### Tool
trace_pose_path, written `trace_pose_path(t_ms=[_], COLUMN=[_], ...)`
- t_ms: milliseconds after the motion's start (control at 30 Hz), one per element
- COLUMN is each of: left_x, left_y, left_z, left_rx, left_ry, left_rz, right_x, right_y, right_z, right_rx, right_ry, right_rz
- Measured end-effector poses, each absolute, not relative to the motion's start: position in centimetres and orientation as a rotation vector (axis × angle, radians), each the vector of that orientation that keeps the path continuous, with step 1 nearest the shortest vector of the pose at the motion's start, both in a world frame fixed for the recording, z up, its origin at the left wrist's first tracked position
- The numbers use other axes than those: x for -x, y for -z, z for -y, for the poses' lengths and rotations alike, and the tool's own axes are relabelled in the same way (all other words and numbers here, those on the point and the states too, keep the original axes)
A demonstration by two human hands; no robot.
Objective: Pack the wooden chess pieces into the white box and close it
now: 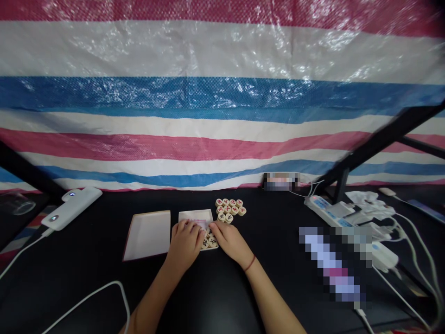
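A shallow white box (187,214) lies on the black table, holding several round Chinese chess pieces (212,242) with dark characters at its near right. My left hand (186,241) lies over the box's left side, fingers bent over it and thumb beside the pieces inside. At the right rim is my right hand (230,241), fingers closed together by the pieces; whatever they hold is hidden. Beyond it, more Chinese chess pieces (227,209) stand in rows on the table, red-marked at the back and dark-marked in front. Left of the box rests an open lid (148,235), pale inside.
A white power bank (73,208) with a cable lies at left, near a clear cup (17,204). On the right are a power strip (330,211), chargers, cables and a blurred-out device (330,264). A striped plastic sheet (222,102) hangs behind the table.
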State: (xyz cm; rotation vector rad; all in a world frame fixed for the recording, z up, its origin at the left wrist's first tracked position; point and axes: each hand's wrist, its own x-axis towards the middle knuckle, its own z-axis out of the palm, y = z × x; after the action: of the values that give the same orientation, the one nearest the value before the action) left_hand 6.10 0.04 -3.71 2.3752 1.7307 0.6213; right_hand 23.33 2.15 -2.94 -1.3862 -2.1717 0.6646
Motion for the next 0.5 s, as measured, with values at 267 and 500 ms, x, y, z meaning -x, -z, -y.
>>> trace_pose_path(t_ms=[267,500], left_x=[-6.2,-6.5], left_y=[2.8,1.9], left_z=[0.0,0.1], left_rx=[-2.220,-1.802], left_ry=[-0.802,-1.069], left_rz=[-1.669,-1.553], right_x=[-23.5,-22.7], right_y=[2.5,2.4], right_z=[-2.1,-1.4], right_rx=[1.339,1.099], right_ry=[-0.672,-0.556], right_rz=[2.126,2.110])
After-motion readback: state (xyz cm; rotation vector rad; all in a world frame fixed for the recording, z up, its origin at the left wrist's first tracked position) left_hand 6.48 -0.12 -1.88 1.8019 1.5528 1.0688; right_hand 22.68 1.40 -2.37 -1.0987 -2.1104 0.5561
